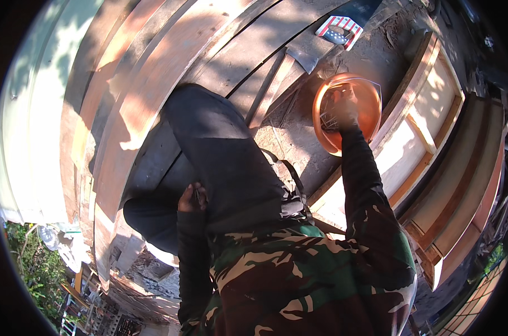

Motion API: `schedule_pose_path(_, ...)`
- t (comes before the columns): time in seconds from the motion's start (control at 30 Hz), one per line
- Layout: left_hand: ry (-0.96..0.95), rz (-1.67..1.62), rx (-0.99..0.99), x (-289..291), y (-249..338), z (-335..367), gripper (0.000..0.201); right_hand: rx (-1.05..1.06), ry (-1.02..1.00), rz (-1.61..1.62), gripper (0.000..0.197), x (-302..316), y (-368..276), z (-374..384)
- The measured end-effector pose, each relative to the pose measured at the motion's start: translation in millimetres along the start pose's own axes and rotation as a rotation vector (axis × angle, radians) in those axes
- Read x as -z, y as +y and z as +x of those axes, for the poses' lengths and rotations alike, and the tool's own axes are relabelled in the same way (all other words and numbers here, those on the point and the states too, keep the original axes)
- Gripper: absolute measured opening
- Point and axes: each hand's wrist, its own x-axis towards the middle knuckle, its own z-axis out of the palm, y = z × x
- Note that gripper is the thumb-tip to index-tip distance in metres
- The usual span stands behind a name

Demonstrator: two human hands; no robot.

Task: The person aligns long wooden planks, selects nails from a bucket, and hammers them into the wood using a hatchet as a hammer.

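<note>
My right hand point(343, 107) reaches down into an orange plastic bucket point(375, 106) on the ground at the upper right. Thin, straight pieces point(328, 116) that look like nails lie inside the bucket beside my fingers. Blur and shade hide whether those fingers grip anything. My left hand point(193, 198) rests against my dark trouser leg, left of the middle. Its fingers are curled in, and something small and dark may sit between them, too small to name.
Long wooden boards point(153, 56) lie along the left. A wooden-framed pale panel point(419, 123) stands right of the bucket, with more panels point(461, 168) beyond. Above the bucket are a striped red-and-white carton point(340, 31) and a wooden bar point(271, 89) with a grey flat piece at its end.
</note>
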Motion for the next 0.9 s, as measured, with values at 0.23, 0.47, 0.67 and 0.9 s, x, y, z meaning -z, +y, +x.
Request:
schedule_pose_path(0.23, 0.191, 0.028, 0.002, -16.5, 1.0, -6.3, 0.029, 0.252, -0.017, -0.695, 0.024, -6.1, 48.7, 23.0)
schedule_pose_path(0.47, 0.072, -0.001, 0.01, -2.5, 0.1, -2.7, 0.034, 0.509, -0.251, -1.014, 0.026, -0.3, 47.4, 35.3)
schedule_pose_path(0.67, -0.063, -0.226, -0.041, 4.0, 0.1, -12.8, 0.047, 0.626, -0.317, -1.122, 0.027, -11.4, 58.5, 56.1)
schedule_pose_path(0.9, -0.21, -0.432, -0.075, -38.3, 30.2, -31.6, 0.066, 0.664, -0.347, -1.138, 0.025, -15.5, 78.1, 72.5)
